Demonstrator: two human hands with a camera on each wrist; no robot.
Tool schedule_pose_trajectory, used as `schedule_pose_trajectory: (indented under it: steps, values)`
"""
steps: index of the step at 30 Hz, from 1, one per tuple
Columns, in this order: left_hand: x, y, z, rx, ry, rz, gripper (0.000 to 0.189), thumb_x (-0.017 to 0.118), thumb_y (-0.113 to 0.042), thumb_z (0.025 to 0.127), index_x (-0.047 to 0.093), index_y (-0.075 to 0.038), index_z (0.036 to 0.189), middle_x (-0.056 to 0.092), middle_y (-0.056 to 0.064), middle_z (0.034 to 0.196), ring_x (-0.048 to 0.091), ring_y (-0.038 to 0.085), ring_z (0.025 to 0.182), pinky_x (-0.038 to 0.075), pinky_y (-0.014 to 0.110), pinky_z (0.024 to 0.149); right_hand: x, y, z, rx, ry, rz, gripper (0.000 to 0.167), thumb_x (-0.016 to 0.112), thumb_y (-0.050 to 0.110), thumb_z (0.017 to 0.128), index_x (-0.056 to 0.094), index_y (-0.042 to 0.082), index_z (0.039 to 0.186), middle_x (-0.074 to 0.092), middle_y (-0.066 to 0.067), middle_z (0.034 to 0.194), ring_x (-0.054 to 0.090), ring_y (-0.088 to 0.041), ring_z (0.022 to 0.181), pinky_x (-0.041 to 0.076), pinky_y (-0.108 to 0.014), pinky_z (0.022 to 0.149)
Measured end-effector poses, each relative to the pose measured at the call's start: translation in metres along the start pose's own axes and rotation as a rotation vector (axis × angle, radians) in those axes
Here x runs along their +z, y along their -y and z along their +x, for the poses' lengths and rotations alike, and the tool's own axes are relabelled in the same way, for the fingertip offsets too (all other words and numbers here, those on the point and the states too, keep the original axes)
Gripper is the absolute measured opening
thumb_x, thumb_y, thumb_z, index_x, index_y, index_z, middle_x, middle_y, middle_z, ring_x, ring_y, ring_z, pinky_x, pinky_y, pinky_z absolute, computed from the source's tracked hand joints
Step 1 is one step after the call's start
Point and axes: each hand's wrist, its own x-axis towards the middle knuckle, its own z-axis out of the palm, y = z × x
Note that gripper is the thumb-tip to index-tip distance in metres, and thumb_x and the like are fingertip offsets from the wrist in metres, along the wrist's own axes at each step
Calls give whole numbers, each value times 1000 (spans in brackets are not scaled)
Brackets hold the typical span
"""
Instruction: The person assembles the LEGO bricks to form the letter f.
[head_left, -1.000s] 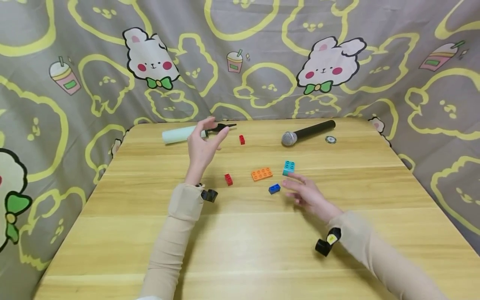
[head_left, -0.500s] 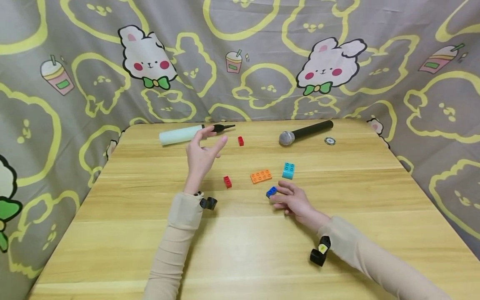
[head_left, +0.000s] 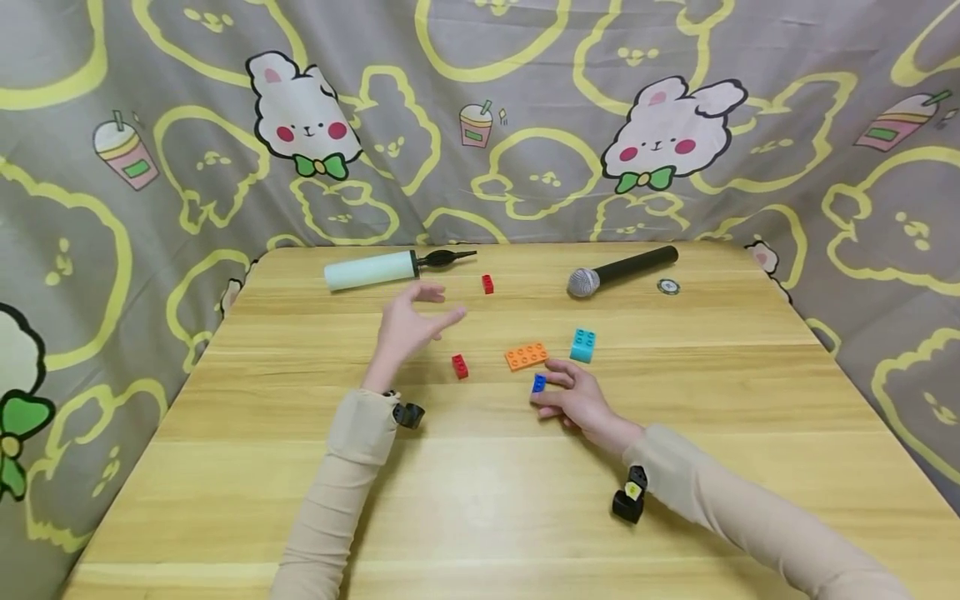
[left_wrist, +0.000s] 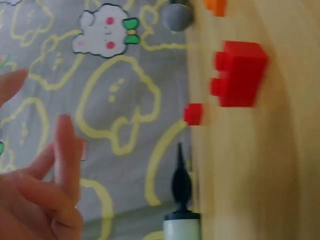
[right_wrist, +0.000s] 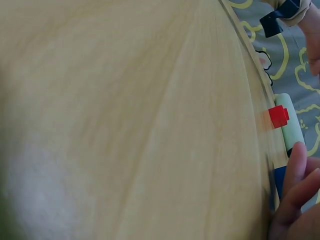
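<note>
In the head view my right hand [head_left: 585, 407] pinches a small blue toy brick [head_left: 539, 383] between thumb and fingers, low over the table. Only part of that brick shows beside the fingers in the right wrist view. My left hand [head_left: 411, 327] hovers with thumb and fingers spread apart, holding nothing. To its right lies a red brick [head_left: 460, 366], also large in the left wrist view. A flat orange brick [head_left: 527, 356] and a turquoise brick [head_left: 582, 344] lie just beyond the right hand. A second red brick [head_left: 487, 284] sits farther back.
At the back left lies a pale green hand pump [head_left: 372, 270] with a black nozzle. A microphone [head_left: 622, 271] and a round chip [head_left: 668, 287] lie at the back right. A patterned curtain [head_left: 525, 108] hangs behind the wooden table [head_left: 465, 517].
My right hand has moved left and pinched the blue brick, which has turned in its grip. The left hand has drawn slightly back toward me, away from the pump.
</note>
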Motion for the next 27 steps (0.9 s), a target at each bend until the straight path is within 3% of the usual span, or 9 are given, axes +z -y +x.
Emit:
schedule_pose_trajectory:
  steps: [5, 9, 13, 18, 27]
  values:
    - [7, 9, 0, -77, 259, 150, 67, 80, -37, 75, 52, -8, 128, 58, 14, 129, 69, 30, 76, 52, 44, 82, -2, -2, 0, -1, -2, 9, 71, 69, 2, 85, 33, 9, 146, 48, -18, 142, 64, -4, 55, 34, -16, 39]
    - [14, 17, -1, -60, 374, 288, 68, 83, -32, 72, 51, -7, 126, 59, 13, 124, 67, 25, 83, 46, 43, 92, -3, -2, 0, -10, 7, 18, 71, 68, 1, 85, 32, 8, 146, 48, -19, 142, 63, -4, 54, 34, -17, 40]
    - [19, 26, -1, -47, 410, 365, 66, 86, -26, 68, 51, -8, 122, 61, 9, 117, 62, 21, 91, 46, 42, 90, -3, -2, 0, -23, 19, 14, 72, 68, 0, 84, 31, 7, 146, 48, -19, 142, 63, -3, 54, 35, -17, 41]
    - [22, 34, 0, -41, 434, 375, 67, 88, -19, 65, 51, -8, 119, 62, 8, 113, 59, 20, 90, 46, 38, 86, -3, -3, 1, -30, 33, 2, 73, 69, 0, 83, 32, 7, 146, 48, -19, 142, 62, -3, 54, 35, -17, 42]
    - [21, 38, 2, -19, 459, 279, 56, 85, -11, 66, 51, -5, 111, 61, 10, 103, 55, 20, 85, 44, 31, 76, -8, -4, 1, -32, 54, 14, 74, 69, -1, 83, 31, 6, 147, 47, -19, 142, 62, -5, 54, 35, -17, 41]
